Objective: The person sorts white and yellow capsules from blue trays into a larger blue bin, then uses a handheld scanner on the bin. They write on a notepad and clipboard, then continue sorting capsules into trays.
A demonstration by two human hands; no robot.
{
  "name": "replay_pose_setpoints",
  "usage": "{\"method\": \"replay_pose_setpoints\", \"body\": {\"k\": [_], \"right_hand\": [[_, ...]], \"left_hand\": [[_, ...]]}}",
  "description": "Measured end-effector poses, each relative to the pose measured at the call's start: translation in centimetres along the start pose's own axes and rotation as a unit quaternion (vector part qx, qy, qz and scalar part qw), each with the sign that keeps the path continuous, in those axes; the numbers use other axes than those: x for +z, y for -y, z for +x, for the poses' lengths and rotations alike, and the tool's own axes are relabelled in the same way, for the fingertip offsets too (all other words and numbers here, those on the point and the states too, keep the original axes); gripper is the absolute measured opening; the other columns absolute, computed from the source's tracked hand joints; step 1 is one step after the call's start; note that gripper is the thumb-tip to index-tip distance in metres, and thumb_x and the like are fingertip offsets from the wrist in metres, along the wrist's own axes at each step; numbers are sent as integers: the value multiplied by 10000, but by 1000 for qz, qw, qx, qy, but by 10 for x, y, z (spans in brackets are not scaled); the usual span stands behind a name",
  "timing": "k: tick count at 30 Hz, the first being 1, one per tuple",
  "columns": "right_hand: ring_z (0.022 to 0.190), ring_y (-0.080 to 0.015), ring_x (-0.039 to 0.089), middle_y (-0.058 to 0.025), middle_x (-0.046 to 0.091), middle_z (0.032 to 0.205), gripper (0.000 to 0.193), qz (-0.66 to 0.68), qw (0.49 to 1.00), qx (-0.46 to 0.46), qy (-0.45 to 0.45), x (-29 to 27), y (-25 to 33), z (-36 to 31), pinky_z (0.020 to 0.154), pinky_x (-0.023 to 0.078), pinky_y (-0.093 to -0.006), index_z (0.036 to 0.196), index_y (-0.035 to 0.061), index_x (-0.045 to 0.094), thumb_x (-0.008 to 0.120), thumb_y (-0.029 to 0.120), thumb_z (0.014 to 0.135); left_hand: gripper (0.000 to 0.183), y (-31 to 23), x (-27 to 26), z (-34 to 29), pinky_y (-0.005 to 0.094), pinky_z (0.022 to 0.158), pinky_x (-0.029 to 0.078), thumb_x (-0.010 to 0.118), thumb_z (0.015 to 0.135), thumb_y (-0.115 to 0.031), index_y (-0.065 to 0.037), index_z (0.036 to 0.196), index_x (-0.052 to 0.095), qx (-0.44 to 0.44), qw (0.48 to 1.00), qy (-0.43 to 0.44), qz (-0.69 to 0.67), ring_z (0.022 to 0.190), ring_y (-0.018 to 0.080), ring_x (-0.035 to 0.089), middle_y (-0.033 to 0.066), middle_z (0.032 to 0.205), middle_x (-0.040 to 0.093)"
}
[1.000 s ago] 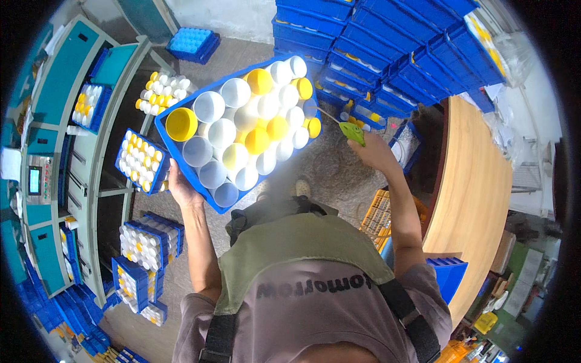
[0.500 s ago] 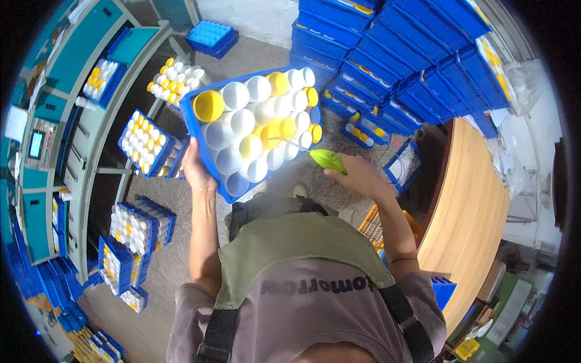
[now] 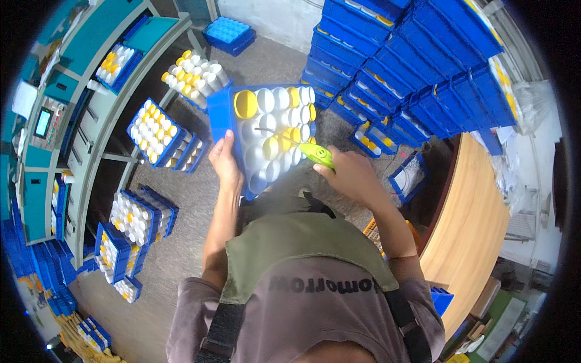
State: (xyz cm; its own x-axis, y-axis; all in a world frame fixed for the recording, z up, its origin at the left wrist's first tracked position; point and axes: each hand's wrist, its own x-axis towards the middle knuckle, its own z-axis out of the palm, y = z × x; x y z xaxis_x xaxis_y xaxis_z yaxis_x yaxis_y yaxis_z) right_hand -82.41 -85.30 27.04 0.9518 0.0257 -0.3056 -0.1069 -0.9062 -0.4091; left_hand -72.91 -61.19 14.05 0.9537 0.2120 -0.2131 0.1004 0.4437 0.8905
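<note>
My left hand (image 3: 226, 162) is closed on the near left side of a blue crate (image 3: 222, 116), which it holds up in front of me, tilted. Rows of white and yellow round tubes (image 3: 265, 100) fill the crate, their open ends facing me. My right hand (image 3: 352, 176) is wrapped round the bright green handle of a thin metal hook tool (image 3: 317, 155). The tool's slender shaft reaches left across the tubes, and its tip looks bent. Whether the tip touches a tube I cannot tell.
Tall stacks of blue crates (image 3: 417, 85) stand at the far right. More tube-filled crates (image 3: 154, 134) sit on the left floor beside a teal machine (image 3: 51, 151). A curved wooden counter (image 3: 469, 230) runs along the right. A blue tray (image 3: 229, 31) lies at the back.
The crate has turned, showing more of its left outer wall, and sits further right in view. The hook tool's shaft now lies across the tubes further up. The surrounding view has shifted slightly.
</note>
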Motion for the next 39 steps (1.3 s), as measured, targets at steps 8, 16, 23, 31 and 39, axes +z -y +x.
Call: {"method": "replay_pose_setpoints", "body": {"k": [8,16,23,31,39], "right_hand": [[903,-406,636,-229,663,911,479,0,996,93,-10,17,-39,7,787,498,-499,1035,17,602,576,464,865],[822,-366,671,-212,682,874,526,49,976,209,-42,34,-136,30,749,510,-471,949,-42,639,604,474,852],[580,-262,660,-158,644,649,513,147,962,222,-58,8,-157,44,578,511,-391,906,-80,634,611,432,870],[566,-239,644,-140,628,635,487,78,971,216,-61,-8,-132,29,557,502,-382,897,-66,625,635,420,858],[650,-271,662,-162,659,719,487,140,974,178,-7,-12,-102,29,644,509,-399,979,-39,618,624,434,859]], "left_hand": [[218,-8,-21,4,252,676,456,633,920,-203,-35,782,652,-33,999,-1,0,721,103,576,26,817,658],[310,-16,-41,7,329,826,520,568,947,-249,29,1075,621,-79,992,67,-78,882,202,651,108,1005,674],[280,-24,-51,7,330,826,521,572,938,-239,-1,1073,628,-59,991,109,-45,896,193,650,96,1013,676],[238,-23,-53,6,293,763,516,608,916,-227,-15,1013,656,-49,994,94,-33,808,158,642,63,957,685],[244,-31,-45,0,270,724,512,605,921,-229,4,955,671,-73,992,99,-14,758,145,642,74,912,697]]}}
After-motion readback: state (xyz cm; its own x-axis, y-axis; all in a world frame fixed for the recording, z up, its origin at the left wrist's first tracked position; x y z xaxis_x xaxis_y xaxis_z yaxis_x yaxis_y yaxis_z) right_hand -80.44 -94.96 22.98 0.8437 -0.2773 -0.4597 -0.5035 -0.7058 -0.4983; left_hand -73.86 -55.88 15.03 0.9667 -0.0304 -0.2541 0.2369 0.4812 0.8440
